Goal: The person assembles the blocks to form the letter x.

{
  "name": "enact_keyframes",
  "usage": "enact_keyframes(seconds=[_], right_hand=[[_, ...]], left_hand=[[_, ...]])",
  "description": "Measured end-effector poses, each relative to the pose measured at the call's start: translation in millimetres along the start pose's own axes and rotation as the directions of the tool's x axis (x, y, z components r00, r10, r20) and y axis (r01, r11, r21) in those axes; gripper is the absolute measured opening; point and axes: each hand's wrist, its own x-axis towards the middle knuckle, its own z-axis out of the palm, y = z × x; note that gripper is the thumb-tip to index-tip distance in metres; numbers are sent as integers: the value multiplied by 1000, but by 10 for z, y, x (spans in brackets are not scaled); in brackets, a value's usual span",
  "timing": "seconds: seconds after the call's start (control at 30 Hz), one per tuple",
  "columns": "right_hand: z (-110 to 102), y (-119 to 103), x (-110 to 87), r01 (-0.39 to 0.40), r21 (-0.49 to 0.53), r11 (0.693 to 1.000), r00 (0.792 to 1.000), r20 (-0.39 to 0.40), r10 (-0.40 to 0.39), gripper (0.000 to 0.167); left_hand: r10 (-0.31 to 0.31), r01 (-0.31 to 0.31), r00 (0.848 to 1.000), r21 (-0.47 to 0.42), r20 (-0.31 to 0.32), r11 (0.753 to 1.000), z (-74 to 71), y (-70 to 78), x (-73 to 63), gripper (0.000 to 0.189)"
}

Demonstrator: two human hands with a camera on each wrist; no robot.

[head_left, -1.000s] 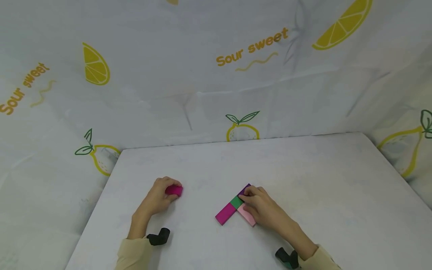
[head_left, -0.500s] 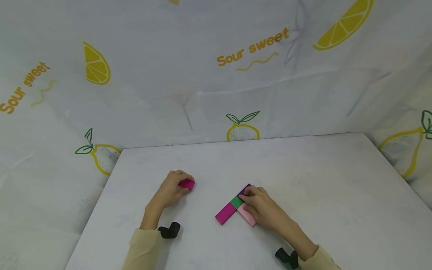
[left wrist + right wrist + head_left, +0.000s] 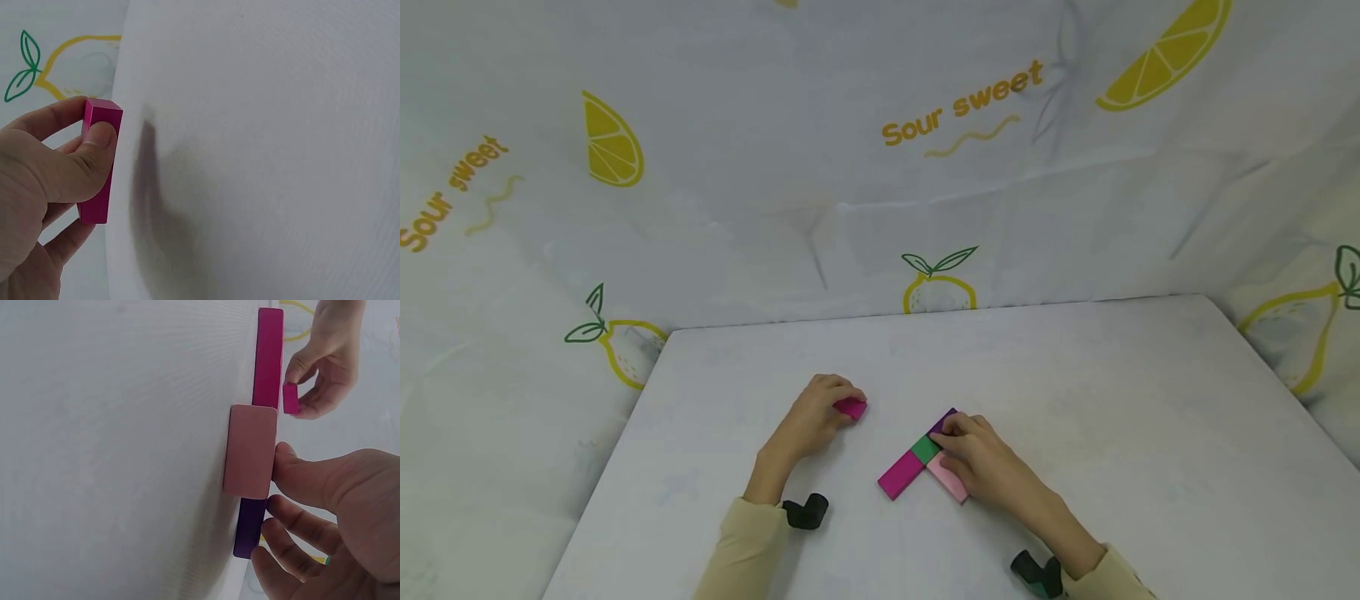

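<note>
In the head view, my left hand [image 3: 808, 421] holds a small magenta block [image 3: 852, 409] left of a row of blocks. The left wrist view shows this block [image 3: 97, 169] pinched between thumb and fingers, above the white surface. The row has a magenta block [image 3: 901, 476], a green block [image 3: 925, 450] and a purple block [image 3: 250, 528] end to end. A pink block [image 3: 947, 479] juts from it at an angle toward the near right. My right hand [image 3: 992, 467] rests at the purple and pink blocks, its fingertips touching the purple one and the thumb beside the pink one.
The blocks lie on a white tabletop [image 3: 1112, 400]. Behind it hangs a white cloth [image 3: 760, 167] printed with lemons and lettering. Black wrist-worn pieces [image 3: 806, 512] show at both sleeves.
My left hand has carried the small magenta block rightward, closer to the row. The right hand and the blocks under it have stayed in place.
</note>
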Motion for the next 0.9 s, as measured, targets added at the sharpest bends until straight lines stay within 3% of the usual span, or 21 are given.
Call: enact_keyframes(seconds=[0.43, 0.7, 0.9], right_hand=[[-17, -10, 7, -10, -3, 1000, 1000, 13, 10, 32], [-18, -11, 1, -6, -3, 1000, 1000, 10, 6, 32], [-24, -6, 9, -2, -2, 1000, 1000, 12, 2, 31]], left_hand=[[68, -66, 995, -30, 73, 997, 170, 204, 92, 28], [121, -117, 984, -34, 128, 992, 233, 291, 132, 27], [128, -127, 976, -15, 179, 992, 288, 340, 141, 27]])
